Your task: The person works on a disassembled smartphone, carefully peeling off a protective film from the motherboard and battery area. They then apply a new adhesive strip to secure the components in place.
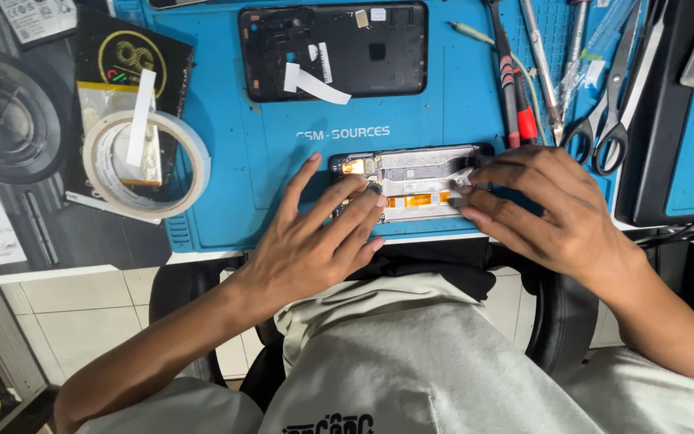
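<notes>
An opened phone [411,181] with its back removed lies near the front edge of a blue work mat [234,153], showing a circuit board, orange flex strips and a pale metal plate. My left hand [315,233] rests flat with fingertips pressing on the phone's left end. My right hand [536,205] covers the phone's right end, its fingertips pinching something small and grey there; what it is I cannot tell. The phone's black back cover [332,50] lies farther back on the mat with white tape strips on it.
A roll of pale tape [144,165] sits at the mat's left edge on a black packet. Screwdrivers with red handles [516,88], tweezers and black scissors [612,112] lie at the back right. Cables run at the far right. My lap and a chair are below the table edge.
</notes>
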